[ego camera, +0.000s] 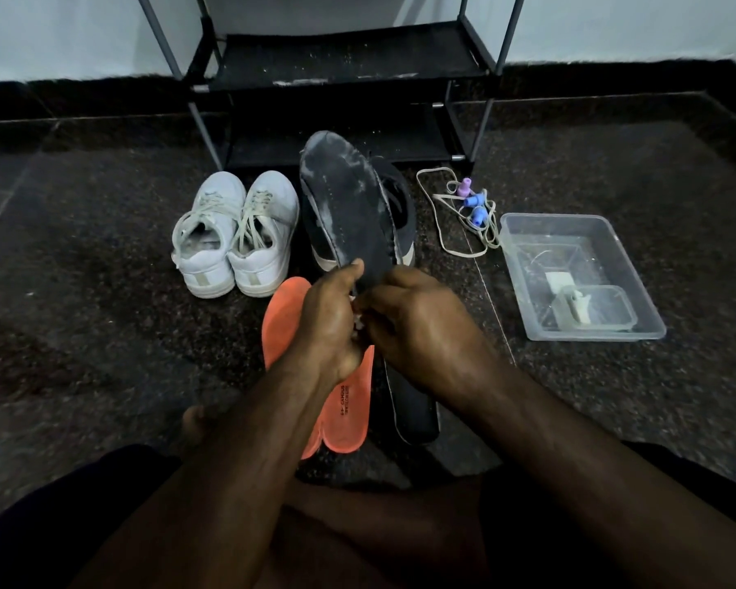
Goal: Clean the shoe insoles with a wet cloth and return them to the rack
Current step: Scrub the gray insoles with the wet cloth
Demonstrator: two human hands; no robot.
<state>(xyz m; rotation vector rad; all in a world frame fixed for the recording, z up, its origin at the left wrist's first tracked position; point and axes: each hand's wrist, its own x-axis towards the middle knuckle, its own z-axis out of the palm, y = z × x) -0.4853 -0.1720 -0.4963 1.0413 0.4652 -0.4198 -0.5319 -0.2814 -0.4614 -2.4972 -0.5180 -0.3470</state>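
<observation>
I have my left hand [330, 316] and right hand [417, 329] both gripping the heel of the dusty black insole [345, 206], raised above the floor. Its grime looks unwiped; orange insoles [281, 316] wait, rack [345, 57] unfilled.

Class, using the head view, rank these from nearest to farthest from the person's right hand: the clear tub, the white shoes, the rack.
From the right hand:
1. Clear tub, on the floor to its right.
2. White shoes, left, beyond the left hand.
3. Rack, farthest, against the wall ahead.
</observation>
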